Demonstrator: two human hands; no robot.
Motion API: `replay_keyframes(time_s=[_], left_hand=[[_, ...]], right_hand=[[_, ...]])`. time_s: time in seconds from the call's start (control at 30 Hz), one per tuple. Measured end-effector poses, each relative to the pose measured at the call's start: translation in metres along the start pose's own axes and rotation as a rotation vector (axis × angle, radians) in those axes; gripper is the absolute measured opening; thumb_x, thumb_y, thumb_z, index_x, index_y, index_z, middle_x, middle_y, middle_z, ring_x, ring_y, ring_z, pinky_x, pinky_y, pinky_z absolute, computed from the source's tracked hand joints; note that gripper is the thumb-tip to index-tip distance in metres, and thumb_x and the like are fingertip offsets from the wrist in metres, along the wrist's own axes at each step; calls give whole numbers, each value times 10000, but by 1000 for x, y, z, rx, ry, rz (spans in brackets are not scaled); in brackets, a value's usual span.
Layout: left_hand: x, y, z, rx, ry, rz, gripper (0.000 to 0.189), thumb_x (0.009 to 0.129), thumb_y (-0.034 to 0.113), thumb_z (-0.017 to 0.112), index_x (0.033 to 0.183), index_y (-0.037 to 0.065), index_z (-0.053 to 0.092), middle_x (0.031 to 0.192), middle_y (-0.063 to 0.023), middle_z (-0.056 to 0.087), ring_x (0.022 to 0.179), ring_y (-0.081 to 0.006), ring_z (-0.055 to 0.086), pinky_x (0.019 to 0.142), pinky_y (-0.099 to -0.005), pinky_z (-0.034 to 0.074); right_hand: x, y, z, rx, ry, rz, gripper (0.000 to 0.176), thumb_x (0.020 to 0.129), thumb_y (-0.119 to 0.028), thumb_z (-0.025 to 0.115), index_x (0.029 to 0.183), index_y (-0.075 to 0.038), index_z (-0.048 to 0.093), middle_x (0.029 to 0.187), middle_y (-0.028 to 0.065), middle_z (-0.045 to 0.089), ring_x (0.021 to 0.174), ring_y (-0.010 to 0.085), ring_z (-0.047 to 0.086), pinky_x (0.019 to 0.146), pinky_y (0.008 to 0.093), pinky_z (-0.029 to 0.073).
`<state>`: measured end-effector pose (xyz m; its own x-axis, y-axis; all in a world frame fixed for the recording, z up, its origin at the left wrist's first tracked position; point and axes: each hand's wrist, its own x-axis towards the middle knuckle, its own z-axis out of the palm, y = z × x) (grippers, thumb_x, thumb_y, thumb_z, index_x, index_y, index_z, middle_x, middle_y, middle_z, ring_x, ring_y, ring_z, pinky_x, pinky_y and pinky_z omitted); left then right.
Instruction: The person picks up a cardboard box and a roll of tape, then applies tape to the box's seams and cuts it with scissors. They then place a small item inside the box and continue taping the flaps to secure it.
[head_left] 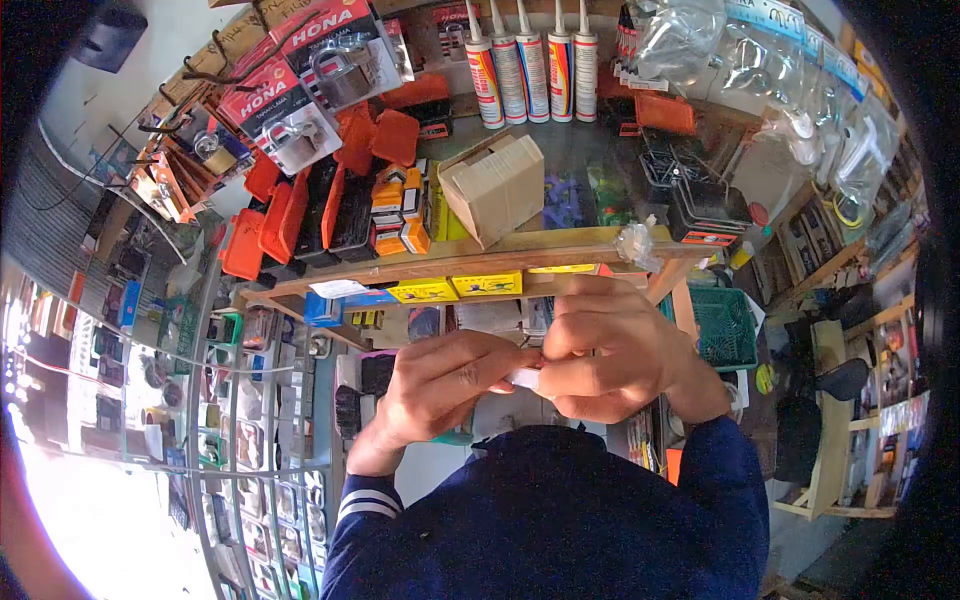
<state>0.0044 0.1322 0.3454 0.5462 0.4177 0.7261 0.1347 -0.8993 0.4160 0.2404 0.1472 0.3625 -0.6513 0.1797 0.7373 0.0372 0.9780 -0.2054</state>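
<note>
Both hands meet in front of the chest, over the near side of the wooden-edged counter. Between their fingertips is a small white item (524, 378), mostly covered, so its kind cannot be made out. My left hand (445, 385) pinches it from the left, fingers curled. My right hand (605, 355) closes on it from the right, with bent fingers and the thumb beneath. Just beyond the hands, yellow boxes (487, 284) sit in a shelf below the counter's wooden edge (400, 268).
An open cardboard box (500, 195), orange bins (285, 215) and sealant tubes (532, 75) stand on the counter. Packaged padlocks (290, 135) hang at the upper left. A green basket (722, 328) is at the right, glass shelving (240, 420) at the left.
</note>
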Motion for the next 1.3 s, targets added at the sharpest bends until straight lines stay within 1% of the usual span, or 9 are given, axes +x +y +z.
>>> replay_keyframes(time_s=[0.13,0.3,0.6,0.83,1.03,1.13,1.2,1.23,1.3], left_hand=[[-2,0,0,1,-27,-20,381,733,16,741,1111,10,694,975,-105,722,827,-263,713,694,-362,583],[-7,1,4,16,-17,0,381,735,20,739,1113,0,690,974,-113,722,834,-269,714,698,-368,583],[-20,-2,7,4,59,-12,333,774,33,718,1101,-17,685,975,-132,722,855,-283,723,717,-366,592],[-17,3,6,25,16,-7,333,767,24,728,1090,-37,676,983,-140,718,867,-286,723,731,-365,599],[-19,2,10,30,26,2,301,785,57,733,1067,-33,678,1003,-134,717,894,-278,723,730,-364,601],[-21,4,9,7,0,-51,331,788,80,736,1100,-7,665,1034,-123,718,944,-294,715,771,-389,590],[-20,-2,9,-16,-13,-67,361,785,95,742,1125,11,655,1050,-116,717,952,-303,709,784,-400,580],[-18,-5,8,-39,-24,-82,390,782,111,749,1149,29,645,1066,-110,716,961,-313,703,797,-411,570],[-13,-10,5,2,-38,-40,413,781,112,753,1170,40,634,1079,-107,714,955,-325,698,796,-414,562]], right_hand=[[2,7,4,51,3,-31,298,729,-157,729,1015,-134,647,790,-1,493,672,202,535,629,388,439],[0,13,15,35,226,-209,183,732,-108,743,896,-109,661,731,-10,565,597,185,568,532,335,448],[-9,16,21,-24,491,-290,237,736,-99,789,939,-90,667,819,40,671,639,188,639,550,326,526],[-7,8,12,-33,361,-254,222,747,-73,743,949,-120,665,810,20,655,666,184,641,581,326,539],[-3,8,11,-77,269,-274,219,753,-86,770,931,-103,643,746,18,638,599,184,628,543,327,539],[-4,8,11,-51,276,-242,205,750,-87,769,916,-102,651,724,15,634,563,171,603,534,317,531],[-5,6,6,-17,219,-124,253,716,-87,787,927,-104,648,660,5,624,533,166,595,523,305,516],[-6,6,9,-15,220,-125,253,716,-87,787,927,-104,648,660,5,624,533,166,595,523,305,516],[-10,5,18,94,417,-34,243,688,-90,806,886,-104,665,609,-9,627,495,169,590,497,302,494]])
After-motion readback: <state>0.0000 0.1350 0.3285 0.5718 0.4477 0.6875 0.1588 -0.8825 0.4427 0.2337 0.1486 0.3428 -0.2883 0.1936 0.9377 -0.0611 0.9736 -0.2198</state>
